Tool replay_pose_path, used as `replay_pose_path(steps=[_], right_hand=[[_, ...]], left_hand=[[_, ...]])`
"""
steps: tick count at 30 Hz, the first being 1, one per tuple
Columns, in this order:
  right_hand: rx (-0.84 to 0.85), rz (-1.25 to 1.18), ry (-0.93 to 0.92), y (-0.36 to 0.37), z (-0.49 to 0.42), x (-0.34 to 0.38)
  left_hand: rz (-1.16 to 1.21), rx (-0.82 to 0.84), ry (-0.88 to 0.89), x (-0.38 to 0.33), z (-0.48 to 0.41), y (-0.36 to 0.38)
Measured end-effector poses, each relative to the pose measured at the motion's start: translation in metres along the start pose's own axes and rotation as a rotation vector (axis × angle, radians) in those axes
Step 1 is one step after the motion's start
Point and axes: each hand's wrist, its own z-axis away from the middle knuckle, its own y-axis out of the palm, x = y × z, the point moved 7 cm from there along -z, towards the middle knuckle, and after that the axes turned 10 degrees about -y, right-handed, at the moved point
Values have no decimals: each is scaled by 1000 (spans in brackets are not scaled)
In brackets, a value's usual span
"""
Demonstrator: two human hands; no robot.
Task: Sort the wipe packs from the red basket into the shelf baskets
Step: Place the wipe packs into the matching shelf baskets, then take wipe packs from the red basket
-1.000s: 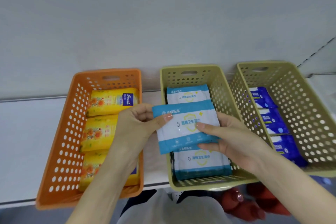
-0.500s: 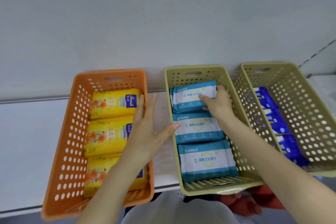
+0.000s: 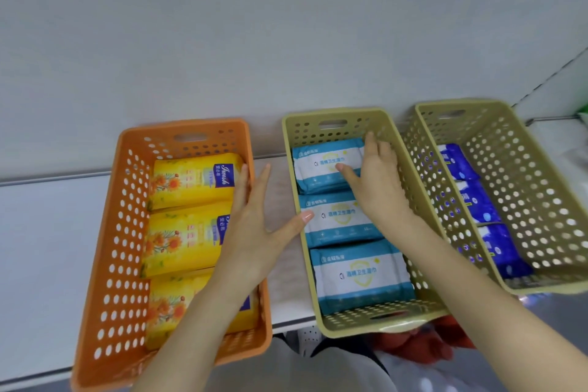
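Three rectangular plastic baskets with round perforations and slotted end handles stand side by side on a smooth white shelf [image 3: 41,248] against a plain pale wall [image 3: 286,25].

The orange basket [image 3: 105,232] on the left holds three glossy yellow wipe packs [image 3: 191,181] printed with orange flowers, laid flat in a row from back to front. The middle olive basket [image 3: 305,132] holds three soft, pillow-shaped teal-and-white wipe packs in the same kind of row. The right olive basket [image 3: 525,188] holds dark blue wipe packs [image 3: 474,204] along its left side.

The hands are apart. The left hand [image 3: 254,232] is spread flat over the gap between the orange and middle baskets. Its fingers are straight and hold nothing, and its thumb tip is at the middle basket's left rim.

The right hand [image 3: 378,188] reaches into the middle basket and rests on the rear teal pack [image 3: 321,165]. Its thumb lies on the pack's top face and its fingers stretch along the pack's right edge, not curled round it.

Below the shelf's front edge a blurred part of the red basket [image 3: 426,347] shows. Its contents cannot be made out.
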Motion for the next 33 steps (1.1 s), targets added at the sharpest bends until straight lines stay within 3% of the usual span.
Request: replay_pose_path(steps=[2, 5, 7, 16, 24, 33], right_hand=[[0, 79, -166, -3, 1, 10], [188, -10, -268, 11, -5, 16], [234, 17, -276, 20, -9, 14], [158, 10, -223, 27, -13, 6], [163, -468, -154, -12, 20, 19], [271, -628, -591, -39, 101, 142]], left_hand=[[0, -7, 8, 0, 0, 0], [-13, -25, 17, 1, -2, 0], [-13, -31, 14, 2, -3, 0], [-9, -45, 15, 3, -4, 1], [75, -77, 36, -11, 5, -19], [531, -273, 69, 7, 138, -70]])
